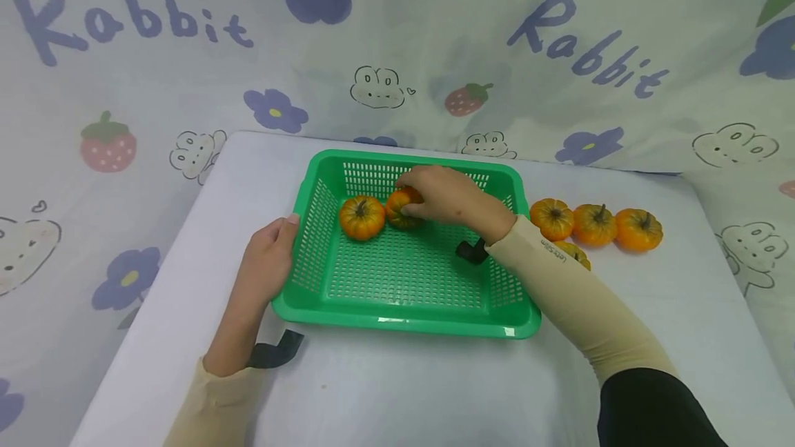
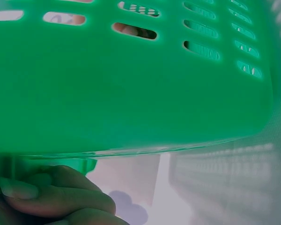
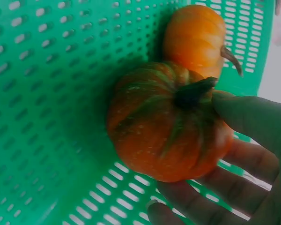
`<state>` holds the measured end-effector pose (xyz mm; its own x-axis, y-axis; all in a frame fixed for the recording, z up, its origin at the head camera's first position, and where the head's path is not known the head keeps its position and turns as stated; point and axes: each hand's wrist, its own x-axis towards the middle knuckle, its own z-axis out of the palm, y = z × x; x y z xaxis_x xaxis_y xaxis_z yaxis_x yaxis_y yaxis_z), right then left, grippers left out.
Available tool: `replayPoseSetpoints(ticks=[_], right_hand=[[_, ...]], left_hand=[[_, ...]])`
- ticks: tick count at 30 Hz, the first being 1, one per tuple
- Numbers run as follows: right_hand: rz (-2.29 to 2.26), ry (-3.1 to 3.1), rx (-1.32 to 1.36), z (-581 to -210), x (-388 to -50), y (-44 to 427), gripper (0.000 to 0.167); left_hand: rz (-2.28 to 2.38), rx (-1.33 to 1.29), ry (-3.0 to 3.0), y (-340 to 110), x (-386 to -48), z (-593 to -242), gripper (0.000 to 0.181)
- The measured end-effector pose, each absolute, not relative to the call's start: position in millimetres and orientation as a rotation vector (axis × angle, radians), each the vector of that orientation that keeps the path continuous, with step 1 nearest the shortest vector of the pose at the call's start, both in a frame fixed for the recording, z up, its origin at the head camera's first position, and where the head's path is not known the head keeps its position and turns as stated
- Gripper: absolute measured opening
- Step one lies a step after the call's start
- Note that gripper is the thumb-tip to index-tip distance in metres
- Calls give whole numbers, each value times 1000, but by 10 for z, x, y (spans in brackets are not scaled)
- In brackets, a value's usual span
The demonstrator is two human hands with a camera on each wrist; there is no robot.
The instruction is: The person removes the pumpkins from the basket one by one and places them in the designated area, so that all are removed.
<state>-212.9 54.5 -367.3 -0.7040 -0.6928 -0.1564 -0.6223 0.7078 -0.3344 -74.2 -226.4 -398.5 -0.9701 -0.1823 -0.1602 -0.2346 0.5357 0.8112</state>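
A green plastic basket (image 1: 406, 326) with slotted walls stands on the table. My left hand (image 1: 271, 257) grips its left rim, and the curled fingers (image 2: 61, 199) show beside the rim in the left wrist view. Inside, near the back wall, my right hand (image 1: 448, 195) holds a small orange pumpkin (image 3: 164, 126) streaked with green. The thumb lies by its dark stem and the fingers reach round its side. Close beside it in the basket sits another orange pumpkin (image 1: 361, 218), whose curved stem shows in the right wrist view.
Right of the basket, several more small pumpkins (image 1: 594, 225) lie on the white table (image 1: 397, 392), one partly hidden by my right forearm. Behind the table hangs a cloth (image 1: 410, 33) printed with rabbits, flowers and strawberries.
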Motion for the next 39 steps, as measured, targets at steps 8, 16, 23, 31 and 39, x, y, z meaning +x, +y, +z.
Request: replayPoseSetpoints(ticks=[8,16,23,31,39], right_hand=[[-397,2635,-1039,-3709,-2156,550,39],[-379,2659,-1034,-3729,-2164,549,36],[-362,2674,-1030,-3746,-2164,559,37],[-457,2654,-1016,-3776,-2171,588,38],[-601,2604,-1028,-3781,-2173,617,36]], left_hand=[[1431,-359,2725,-2251,-754,-3971,66],[1431,-360,2726,-2252,-766,-3961,68],[1433,-348,2736,-2253,-766,-3964,67],[1444,-332,2741,-2254,-762,-3986,67],[1460,-316,2729,-2250,-754,-4008,67]])
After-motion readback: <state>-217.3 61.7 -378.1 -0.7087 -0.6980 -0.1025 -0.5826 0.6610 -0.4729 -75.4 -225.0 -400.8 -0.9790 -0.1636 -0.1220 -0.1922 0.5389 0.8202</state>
